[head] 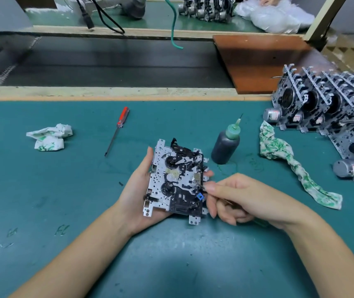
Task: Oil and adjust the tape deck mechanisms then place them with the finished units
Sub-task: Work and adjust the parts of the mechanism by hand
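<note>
Both hands grip: left hand (138, 191) cradles the tape deck mechanism (177, 180), right hand (239, 198) apparently pinches a thin tool (225, 201).

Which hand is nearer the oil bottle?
Right. The right hand, holding a thin tool, sits just below the oil bottle; the left hand, cradling the tape deck mechanism, is farther to its lower left.

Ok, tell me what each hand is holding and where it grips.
The left hand cradles the tape deck mechanism from beneath, fingers wrapping its edges. The right hand pinches a thin tool along its shaft, tip at the mechanism's right edge; what tool cannot be told.
</note>
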### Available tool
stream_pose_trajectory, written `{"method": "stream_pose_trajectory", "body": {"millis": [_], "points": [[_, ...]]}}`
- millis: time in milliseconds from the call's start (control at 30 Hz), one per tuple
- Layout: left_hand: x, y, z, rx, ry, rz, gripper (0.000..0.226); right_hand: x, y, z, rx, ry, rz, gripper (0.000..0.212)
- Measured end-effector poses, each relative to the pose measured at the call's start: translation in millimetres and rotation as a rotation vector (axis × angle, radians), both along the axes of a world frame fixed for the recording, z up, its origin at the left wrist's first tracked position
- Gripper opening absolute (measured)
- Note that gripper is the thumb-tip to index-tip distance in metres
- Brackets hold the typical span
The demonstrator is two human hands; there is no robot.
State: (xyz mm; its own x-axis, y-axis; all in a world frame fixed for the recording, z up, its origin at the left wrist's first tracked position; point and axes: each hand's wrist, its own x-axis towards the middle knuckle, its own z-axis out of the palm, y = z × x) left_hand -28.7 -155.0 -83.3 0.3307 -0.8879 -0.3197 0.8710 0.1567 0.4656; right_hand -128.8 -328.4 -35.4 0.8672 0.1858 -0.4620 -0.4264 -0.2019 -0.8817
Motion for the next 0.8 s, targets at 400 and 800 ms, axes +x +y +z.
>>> {"method": "stream_pose_trajectory", "body": {"millis": [400,800], "points": [[-2.7,-1.8,9.6,0.035,0.005,0.019,0.078,-2.2,-0.1,-1.5,0.006,0.028,-0.028,0.038],[-3.7,-2.5,12.2,0.117,-0.018,0.045,0.076,-2.4,10.1,-1.2,0.029,0.082,-0.070,0.058]]}}
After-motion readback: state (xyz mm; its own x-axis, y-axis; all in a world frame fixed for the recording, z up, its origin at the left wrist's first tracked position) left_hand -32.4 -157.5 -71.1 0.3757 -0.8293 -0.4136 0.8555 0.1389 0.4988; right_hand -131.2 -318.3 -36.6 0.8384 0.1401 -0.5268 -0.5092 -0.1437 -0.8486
